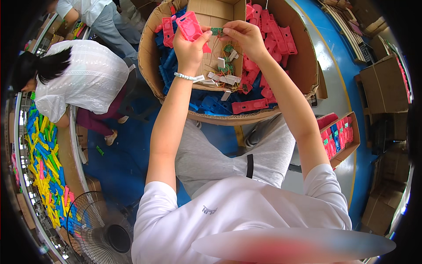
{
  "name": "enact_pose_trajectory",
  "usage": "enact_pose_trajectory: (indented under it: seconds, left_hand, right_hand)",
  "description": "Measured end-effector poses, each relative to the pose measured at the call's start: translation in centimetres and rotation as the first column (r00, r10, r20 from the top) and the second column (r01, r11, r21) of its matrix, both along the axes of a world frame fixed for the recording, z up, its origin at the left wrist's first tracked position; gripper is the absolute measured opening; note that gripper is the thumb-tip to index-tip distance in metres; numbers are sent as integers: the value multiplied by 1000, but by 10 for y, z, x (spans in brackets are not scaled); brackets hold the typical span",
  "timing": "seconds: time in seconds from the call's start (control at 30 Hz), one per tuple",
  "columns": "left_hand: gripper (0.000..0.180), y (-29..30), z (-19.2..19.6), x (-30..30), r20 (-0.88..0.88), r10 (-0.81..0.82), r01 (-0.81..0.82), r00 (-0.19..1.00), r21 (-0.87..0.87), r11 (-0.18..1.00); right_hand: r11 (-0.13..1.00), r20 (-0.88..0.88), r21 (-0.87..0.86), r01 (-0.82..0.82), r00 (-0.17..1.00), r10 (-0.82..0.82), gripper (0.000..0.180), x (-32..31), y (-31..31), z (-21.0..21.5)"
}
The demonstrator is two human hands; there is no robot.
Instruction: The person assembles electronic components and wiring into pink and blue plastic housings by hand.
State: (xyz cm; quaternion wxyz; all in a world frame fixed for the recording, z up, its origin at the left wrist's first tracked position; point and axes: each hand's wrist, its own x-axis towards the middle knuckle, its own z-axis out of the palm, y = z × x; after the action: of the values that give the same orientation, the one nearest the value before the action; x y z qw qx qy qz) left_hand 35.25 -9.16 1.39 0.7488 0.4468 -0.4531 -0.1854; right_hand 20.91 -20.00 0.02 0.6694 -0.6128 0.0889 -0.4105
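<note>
My left hand [189,49] is closed round a pink plastic casing [190,25] with moulded hollows on its face. A small green circuit board [216,31] sits between my hands, its right end pinched by the fingers of my right hand [244,37]. The left fingertips are at the board's other end; whether they grip it too, I cannot tell. Thin wires hang below the board. Beneath, an inner cardboard box [206,66] holds more wired green boards [226,68] and white rectangular pieces [230,79].
A large cardboard bin [147,57] surrounds this, with pink casings [250,105] and blue casings [211,104]. At right stands a box of casings [351,145]. A wire-caged fan [99,229] is lower left. Two people work at left, beside a conveyor with colourful plastic parts [46,163].
</note>
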Motion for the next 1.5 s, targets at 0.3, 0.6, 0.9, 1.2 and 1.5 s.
enact_pose_trajectory:
  seconds: [0.3,0.6,0.9,1.2,1.5]
  left_hand:
    - [36,-5,-3,0,-90,1,9,996,101,995]
    - [36,-16,-20,34,-616,-222,340,756,79,937]
    - [51,-23,-21,15,-442,-57,158,895,194,968]
    - [33,-6,0,-8,-402,-226,285,887,95,954]
    - [30,-6,-9,-1,-259,-289,314,921,59,947]
  right_hand:
    - [991,-142,-69,117,982,-126,19,4,-6,-8]
    - [974,-360,80,-212,905,226,25,7,-6,-13]
    - [995,-416,-47,-91,907,63,21,14,19,-10]
    - [989,-270,28,146,954,-133,20,8,11,-6]
    - [981,-170,31,193,968,-186,19,11,8,0]
